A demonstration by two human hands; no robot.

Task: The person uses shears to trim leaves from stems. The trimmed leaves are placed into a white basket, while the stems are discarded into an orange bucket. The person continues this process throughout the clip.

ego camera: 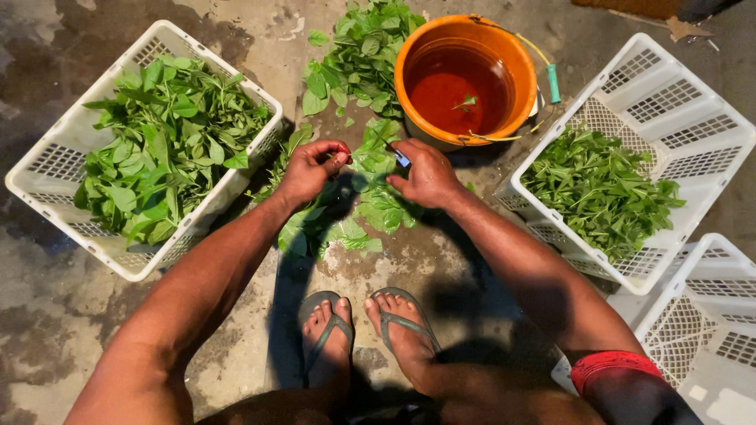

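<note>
**Both hands working a leafy stem at frame centre**

The left hand point(309, 168) is curled, fingertips pinched together on the top of a leafy stem point(376, 161), wrist bent inward, forearm running down to the lower left of the frame. The right hand point(425, 175) faces it just beside, fingers folded around a small blade point(402, 158) of which only a bluish tip shows between thumb and forefinger; how firmly it is gripped cannot be made out. The right forearm runs to the lower right, where a red band point(614, 364) sits on the limb.

The stem hangs at frame centre, above a loose heap of leaves point(335, 224) on the wet, mottled concrete floor point(47, 315). The leaves are broad, flat and bright green.

Upper centre, touching the leaf pile behind it, stands a round orange bucket point(504, 55) holding water with one sprig afloat. At left lies a white latticed plastic basket point(47, 169) full of large-leafed greens. At right, a matching basket point(669, 86) holds finer, trimmed greens; a third basket point(709, 315) is cut off at the lower right edge.

Two feet in grey flip-flops point(331, 330) stand at lower centre. The lower body is in deep shadow and hard to read.
</note>
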